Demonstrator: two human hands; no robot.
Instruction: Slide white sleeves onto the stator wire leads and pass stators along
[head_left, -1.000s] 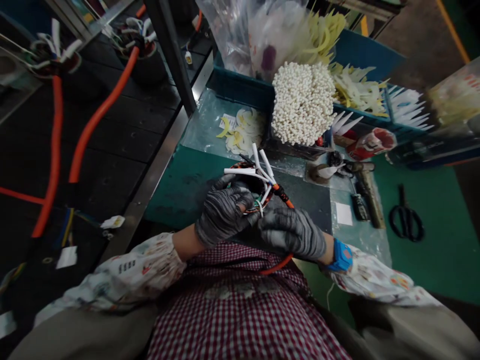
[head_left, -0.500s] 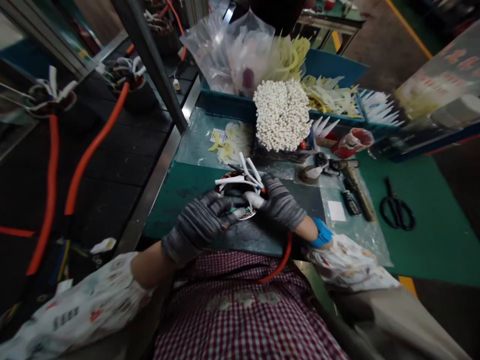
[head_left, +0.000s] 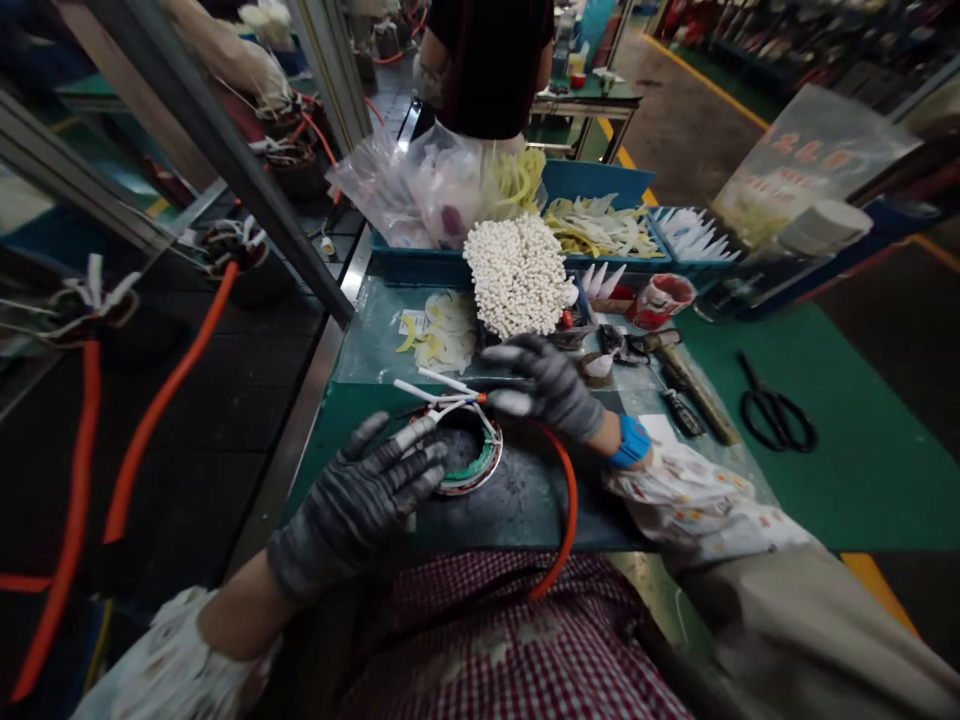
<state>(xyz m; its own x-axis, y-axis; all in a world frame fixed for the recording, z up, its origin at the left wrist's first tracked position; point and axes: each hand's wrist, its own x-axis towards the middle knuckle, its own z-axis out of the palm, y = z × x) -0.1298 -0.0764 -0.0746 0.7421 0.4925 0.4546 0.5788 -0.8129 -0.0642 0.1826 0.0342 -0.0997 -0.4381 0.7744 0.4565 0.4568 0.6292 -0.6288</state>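
Note:
A motor stator (head_left: 491,462) lies on the dark mat, its round opening facing up with green lining inside. White sleeved leads (head_left: 442,385) stick out at its far side, and an orange cable (head_left: 568,490) curves from there toward my lap. My left hand (head_left: 360,490), in a grey striped glove, is open at the stator's left, fingers spread over its near-left rim; whether they touch it I cannot tell. My right hand (head_left: 551,385), gloved likewise, hovers beyond the stator's right side with fingers stretched out, close to the leads' orange end.
Behind stands a block of white-tipped thin sticks (head_left: 517,275), with blue bins (head_left: 420,265) of yellowish strips and plastic bags. Scissors (head_left: 776,410), a hammer-like tool (head_left: 697,390) and a red can (head_left: 660,300) are at right. Other stators with orange cables (head_left: 176,375) sit left. A person (head_left: 487,70) stands beyond.
Both hands have come off the stator and opened, the left moving left, the right lifting away. The stator's opening and green lining now show, and the leads lean toward the far left. The view has tilted up.

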